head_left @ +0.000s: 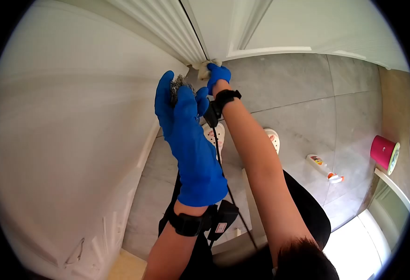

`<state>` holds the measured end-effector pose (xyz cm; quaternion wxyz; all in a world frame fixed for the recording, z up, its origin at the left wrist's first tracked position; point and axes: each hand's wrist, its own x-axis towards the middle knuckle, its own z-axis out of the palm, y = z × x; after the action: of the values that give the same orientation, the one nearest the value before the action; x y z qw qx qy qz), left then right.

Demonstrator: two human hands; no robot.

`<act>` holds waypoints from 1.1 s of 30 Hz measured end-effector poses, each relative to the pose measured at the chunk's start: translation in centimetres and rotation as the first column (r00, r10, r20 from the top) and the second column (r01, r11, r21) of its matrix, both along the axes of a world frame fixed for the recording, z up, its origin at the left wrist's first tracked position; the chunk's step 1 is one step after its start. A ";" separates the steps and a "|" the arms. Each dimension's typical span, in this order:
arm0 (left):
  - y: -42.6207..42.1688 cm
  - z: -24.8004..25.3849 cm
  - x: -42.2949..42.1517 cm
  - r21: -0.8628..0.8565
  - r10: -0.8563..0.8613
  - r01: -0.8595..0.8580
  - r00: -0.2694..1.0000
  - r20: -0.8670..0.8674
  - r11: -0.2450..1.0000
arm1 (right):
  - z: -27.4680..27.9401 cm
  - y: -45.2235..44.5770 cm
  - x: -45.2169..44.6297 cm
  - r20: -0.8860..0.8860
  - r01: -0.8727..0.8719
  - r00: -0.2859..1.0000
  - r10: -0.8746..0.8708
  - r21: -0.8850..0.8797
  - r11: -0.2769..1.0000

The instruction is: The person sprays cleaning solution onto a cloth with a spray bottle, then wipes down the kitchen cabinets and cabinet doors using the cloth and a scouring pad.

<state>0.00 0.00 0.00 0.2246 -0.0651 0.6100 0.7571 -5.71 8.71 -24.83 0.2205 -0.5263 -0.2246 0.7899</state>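
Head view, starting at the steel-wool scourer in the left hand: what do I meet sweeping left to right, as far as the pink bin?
Steel-wool scourer → beige cloth → right white clog → white spray bottle with orange on its head → pink bin.

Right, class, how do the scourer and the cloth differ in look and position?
The scourer is dark grey and wiry; the cloth is pale beige and crumpled. The scourer is in the left hand, nearer the camera; the cloth is in the right hand, farther off. Both are in blue-gloved hands.
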 end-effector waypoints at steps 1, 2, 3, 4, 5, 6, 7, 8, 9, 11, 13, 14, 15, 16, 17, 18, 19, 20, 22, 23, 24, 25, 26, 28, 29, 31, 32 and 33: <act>0.2 0.2 -0.5 -0.020 0.018 -0.018 0.999 -0.040 1.000 | 1.0 0.6 -0.5 0.124 -0.066 0.990 0.074 -0.068 0.995; 0.5 0.2 -0.7 -0.033 0.039 -0.041 0.997 -0.067 0.999 | 1.5 1.2 -0.3 0.253 -0.125 0.955 0.157 -0.139 0.982; 0.3 0.7 0.1 0.023 0.049 -0.048 0.997 -0.065 0.999 | 3.2 2.2 1.4 0.261 -0.132 0.954 0.149 -0.083 0.988; 0.4 0.2 0.1 0.048 0.039 -0.036 0.997 -0.065 0.998 | 3.2 2.8 2.7 0.344 -0.412 0.863 0.370 0.055 0.909; 0.1 0.4 -0.3 0.026 0.022 -0.020 0.995 -0.093 0.999 | 3.3 2.0 3.3 0.415 -0.654 0.720 0.556 0.138 0.743; 0.4 -0.1 -0.3 0.026 0.023 -0.021 0.995 -0.094 0.999 | 3.0 1.9 5.2 0.223 -0.571 0.812 0.539 0.109 0.814; 0.7 -0.4 -0.2 0.045 0.056 -0.056 0.998 0.012 0.997 | 3.4 2.2 7.3 0.026 -0.489 0.872 0.489 0.078 0.869; 0.7 -0.7 0.1 0.060 0.080 -0.088 0.989 0.128 0.994 | 5.4 2.9 9.5 0.031 -0.485 0.875 0.484 0.039 0.874; 0.6 -1.1 0.4 0.086 0.075 -0.086 0.989 0.124 0.993 | 8.0 3.8 11.5 0.035 -0.476 0.879 0.476 0.008 0.879; 0.3 -1.6 0.7 0.203 -0.190 0.133 0.937 0.294 0.970 | 13.9 4.3 15.1 -0.120 -0.378 0.918 0.377 0.015 0.926; 0.2 -0.9 1.7 0.235 -0.391 0.331 0.871 0.298 0.914 | 21.2 4.4 18.5 0.099 -0.438 0.896 0.434 0.033 0.898; 0.2 -0.6 2.3 0.250 -0.570 0.514 0.763 0.304 0.821 | 22.5 4.4 20.1 0.085 -0.399 0.915 0.393 0.070 0.914; 0.2 -0.4 3.1 0.255 -0.572 0.514 0.767 0.291 0.819 | 23.7 4.3 21.6 0.066 -0.362 0.932 0.357 0.106 0.926; 0.3 -0.4 4.1 0.187 -0.610 0.583 0.725 0.321 0.791 | 24.8 4.1 23.0 -0.012 -0.335 0.941 0.338 0.119 0.935; 0.4 -0.3 5.0 0.122 -0.645 0.650 0.678 0.353 0.750 | 25.7 3.5 24.1 -0.016 -0.332 0.941 0.337 0.135 0.934; 0.3 0.2 5.8 0.126 -0.650 0.652 0.679 0.340 0.748 | 26.3 2.7 25.2 -0.041 -0.297 0.951 0.307 0.166 0.940; 0.1 0.6 6.6 0.156 -0.689 0.690 0.621 0.373 0.707 | 26.8 2.0 26.5 -0.064 -0.259 0.959 0.276 0.197 0.946; -0.1 0.4 7.2 0.196 -0.728 0.724 0.556 0.400 0.661 | 26.2 1.3 27.6 -0.038 -0.238 0.968 0.249 0.184 0.954; -0.6 0.0 9.1 0.252 -0.761 0.731 0.534 0.369 0.635 | 26.8 0.2 29.5 -0.042 -0.191 0.979 0.201 0.168 0.967; -1.0 -0.5 10.0 0.306 -0.784 0.727 0.516 0.347 0.614 | 26.9 -0.3 30.3 -0.039 -0.156 0.986 0.163 0.141 0.978; -1.4 -1.1 11.0 0.358 -0.771 0.685 0.527 0.357 0.634 | 26.7 -0.8 31.0 -0.045 -0.137 0.988 0.147 0.177 0.975; -2.2 -1.3 11.7 0.359 -0.772 0.686 0.533 0.346 0.634 | 27.1 -1.3 31.4 -0.051 -0.140 0.987 0.151 0.187 0.972; -3.1 -1.5 12.4 0.469 -0.788 0.634 0.511 0.343 0.615 | 27.6 -1.9 31.6 -0.104 -0.108 0.986 0.132 0.208 0.972; -4.5 -0.5 13.5 0.612 -0.793 0.512 0.475 0.382 0.602 | 29.2 -3.3 32.0 -0.141 -0.049 0.987 0.076 0.185 0.982; -5.3 0.0 13.9 0.616 -0.792 0.509 0.483 0.374 0.601 | 29.4 -3.9 32.3 -0.143 -0.057 0.986 0.086 0.194 0.979; -6.9 0.9 14.2 0.755 -0.856 0.441 0.416 0.308 0.486 | 29.0 -5.2 32.6 -0.121 -0.095 0.985 0.126 0.239 0.966; -7.7 1.9 14.5 0.723 -0.850 0.487 0.450 0.273 0.490 | 29.1 -5.8 32.7 -0.119 -0.105 0.983 0.139 0.256 0.961; -8.5 2.8 14.5 0.727 -0.850 0.486 0.458 0.262 0.485 | 29.6 -6.4 32.8 -0.120 -0.111 0.982 0.147 0.267 0.957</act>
<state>14.50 -8.46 2.81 0.7053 0.0295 0.2267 0.6711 27.08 2.27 4.79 0.2503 -0.4209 -0.3441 0.8012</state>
